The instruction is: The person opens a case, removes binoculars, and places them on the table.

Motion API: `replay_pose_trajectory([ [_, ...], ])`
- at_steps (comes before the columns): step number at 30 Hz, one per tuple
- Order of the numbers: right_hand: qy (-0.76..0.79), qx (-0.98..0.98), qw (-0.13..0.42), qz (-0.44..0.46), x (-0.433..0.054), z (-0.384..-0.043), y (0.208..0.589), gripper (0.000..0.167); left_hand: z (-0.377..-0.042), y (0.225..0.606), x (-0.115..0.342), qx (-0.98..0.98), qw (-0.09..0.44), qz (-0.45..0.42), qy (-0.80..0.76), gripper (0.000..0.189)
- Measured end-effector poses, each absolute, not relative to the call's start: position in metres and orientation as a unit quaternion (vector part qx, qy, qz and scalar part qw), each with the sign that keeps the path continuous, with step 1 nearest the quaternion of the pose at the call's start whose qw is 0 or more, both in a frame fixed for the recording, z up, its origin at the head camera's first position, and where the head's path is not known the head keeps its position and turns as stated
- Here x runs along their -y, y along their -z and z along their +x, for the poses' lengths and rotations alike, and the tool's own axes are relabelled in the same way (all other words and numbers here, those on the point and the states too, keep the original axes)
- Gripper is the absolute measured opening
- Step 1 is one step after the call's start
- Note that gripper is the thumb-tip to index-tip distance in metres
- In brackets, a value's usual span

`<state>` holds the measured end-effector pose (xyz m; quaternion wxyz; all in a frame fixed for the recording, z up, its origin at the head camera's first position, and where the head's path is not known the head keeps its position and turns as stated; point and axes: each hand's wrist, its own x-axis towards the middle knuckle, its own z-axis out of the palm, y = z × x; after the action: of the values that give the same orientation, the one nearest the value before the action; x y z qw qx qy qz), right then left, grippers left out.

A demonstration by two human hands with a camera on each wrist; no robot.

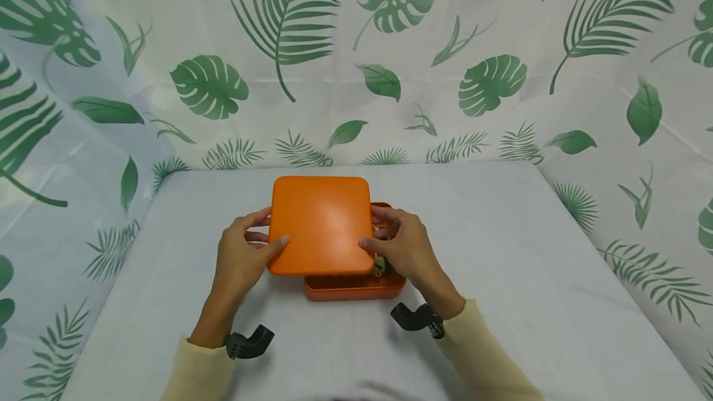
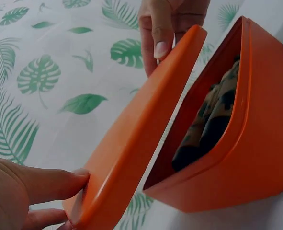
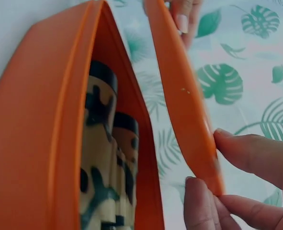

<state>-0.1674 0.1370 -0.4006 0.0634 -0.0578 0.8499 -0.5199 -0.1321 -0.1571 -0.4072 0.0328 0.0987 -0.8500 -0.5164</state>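
Note:
An orange square lid is held up between two hands, over an orange box and shifted to its left. My left hand pinches the lid's left side, thumb on top and fingers at the edge. On the opposite side my right hand pinches the lid's right edge in the same way. Inside the box lie camouflage-patterned binoculars with black barrel ends, partly hidden by the wall. A gap shows between lid and box rim in both wrist views.
The box stands on a white-covered table. A white cloth backdrop with green leaf prints rises behind the table and along both sides. Each wrist wears a black camera mount.

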Motion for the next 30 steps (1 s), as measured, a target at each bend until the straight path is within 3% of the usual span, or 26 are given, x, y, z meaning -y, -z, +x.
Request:
replay_pose_trajectory([
  [12, 0.525, -0.847, 0.063, -0.054, -0.108, -0.169, 0.403, 0.075, -0.128, 0.408, 0.178, 0.863, 0.064, 0.099, 0.492, 0.068],
  [24, 0.530, -0.815, 0.154, -0.176, -0.106, -0.180, 0.398, 0.106, -0.122, 0.406, 0.237, 0.819, -0.035, -0.012, 0.572, 0.077],
  [30, 0.536, -0.789, 0.196, -0.230, -0.104, -0.186, 0.398, 0.109, -0.119, 0.410, 0.260, 0.815, -0.027, -0.032, 0.578, 0.075],
])
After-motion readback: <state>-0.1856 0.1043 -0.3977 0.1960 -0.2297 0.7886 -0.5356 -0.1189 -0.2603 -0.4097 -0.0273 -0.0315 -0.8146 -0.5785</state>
